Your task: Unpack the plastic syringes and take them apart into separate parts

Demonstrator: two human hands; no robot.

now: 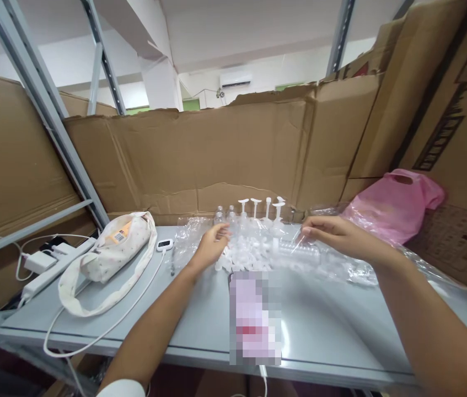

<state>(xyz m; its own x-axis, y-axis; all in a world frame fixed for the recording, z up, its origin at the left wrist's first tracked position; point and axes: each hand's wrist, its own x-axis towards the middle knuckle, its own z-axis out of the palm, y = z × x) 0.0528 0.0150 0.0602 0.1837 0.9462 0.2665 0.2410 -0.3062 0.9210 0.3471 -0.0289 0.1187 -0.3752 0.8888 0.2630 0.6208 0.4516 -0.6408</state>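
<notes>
My left hand is held over the left side of a pile of small white plastic parts, its fingers loosely bent and apart, with nothing visible in them. To the right, my right hand has thumb and fingers drawn together above a clear plastic bag; a see-through edge shows at the fingertips, but what they hold is unclear. Behind the pile stand clear bottles, several with white pump tops. A phone, blurred out, lies in front of the pile.
A white cloth bag and a small white device on a cable lie at left, beside a power strip. A pink plastic bag sits at right. Cardboard walls the grey table at the back.
</notes>
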